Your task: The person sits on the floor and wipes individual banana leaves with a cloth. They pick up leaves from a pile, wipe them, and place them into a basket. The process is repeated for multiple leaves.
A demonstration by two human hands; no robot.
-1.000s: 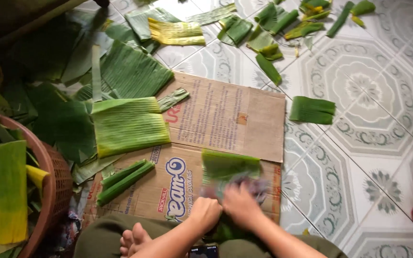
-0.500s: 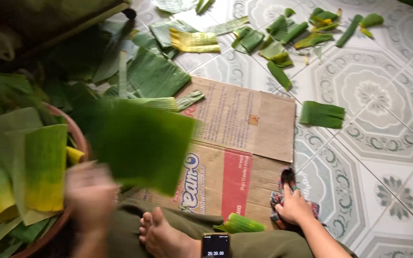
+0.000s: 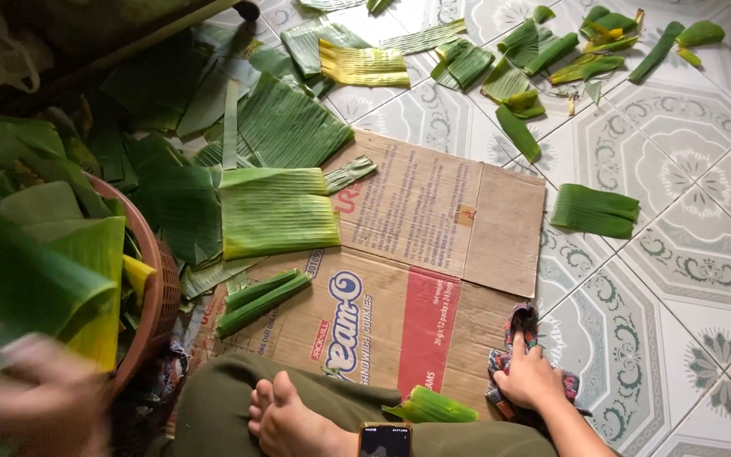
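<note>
One folded leaf stack [image 3: 277, 211] lies on our cardboard [image 3: 433, 254]; right hand [image 3: 530, 378] presses flat on a cloth [image 3: 524, 322], blurred left hand [image 3: 40, 389] grips a leaf [image 3: 35, 283] over the full basket [image 3: 158, 296].

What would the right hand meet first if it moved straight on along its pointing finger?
Probably only more of the cloth under the right hand, then the cardboard's right flap; depth is unclear.

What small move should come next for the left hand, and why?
Probably draw one leaf out of the basket onto the cardboard: the left hand, blurred, is at the leaves there, while the right hand rests on the cloth.
</note>
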